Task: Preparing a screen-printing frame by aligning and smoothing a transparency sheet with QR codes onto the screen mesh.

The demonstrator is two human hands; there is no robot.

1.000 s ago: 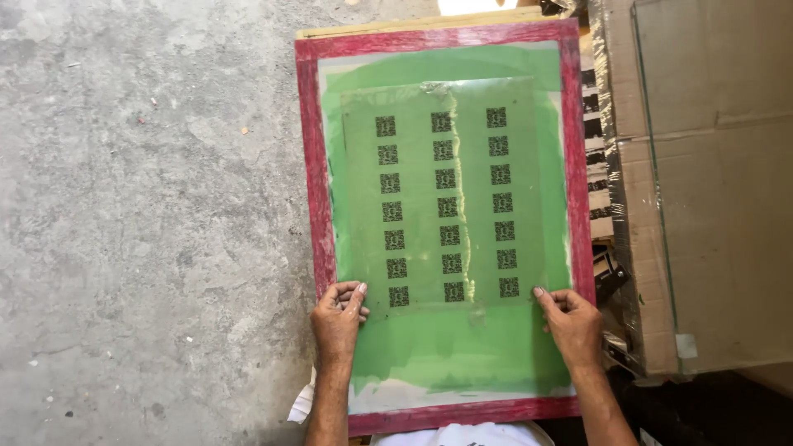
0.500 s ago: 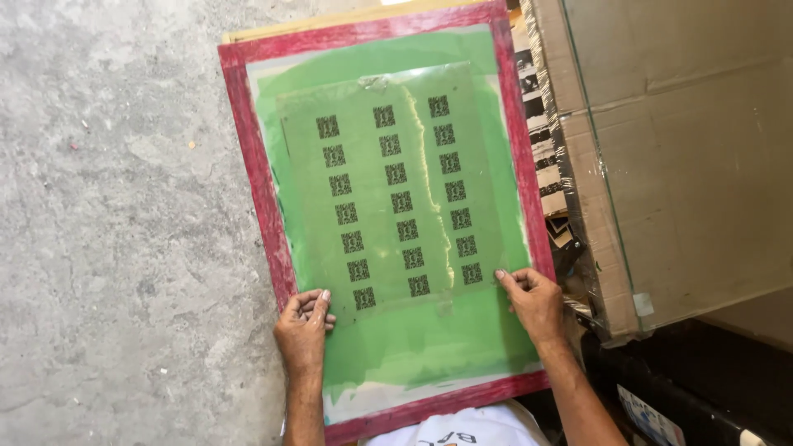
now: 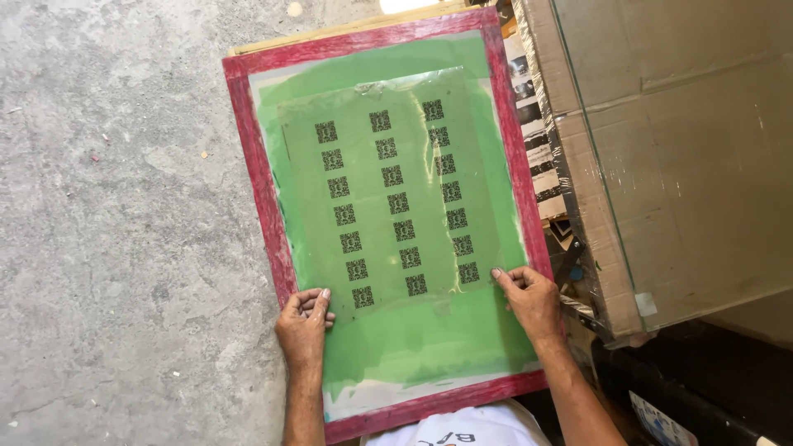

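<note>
A screen frame with a red wooden border (image 3: 248, 165) and green mesh (image 3: 413, 339) lies flat on the floor, slightly tilted. On the mesh rests a clear film (image 3: 368, 198) printed with three columns of small black square patterns. My left hand (image 3: 301, 326) has its fingers curled on the film's lower left corner. My right hand (image 3: 533, 301) holds the film's lower right corner, with fingertips on its edge near the red border.
Rough grey concrete floor (image 3: 116, 231) spreads to the left. A large cardboard box (image 3: 686, 165) with a glass sheet over it stands close against the frame's right side. A pale wooden strip (image 3: 347, 29) shows behind the frame's top edge.
The view has shifted and the frame now sits more tilted in it. Both hands stay at the film's lower corners, and the left hand's fingers are more curled.
</note>
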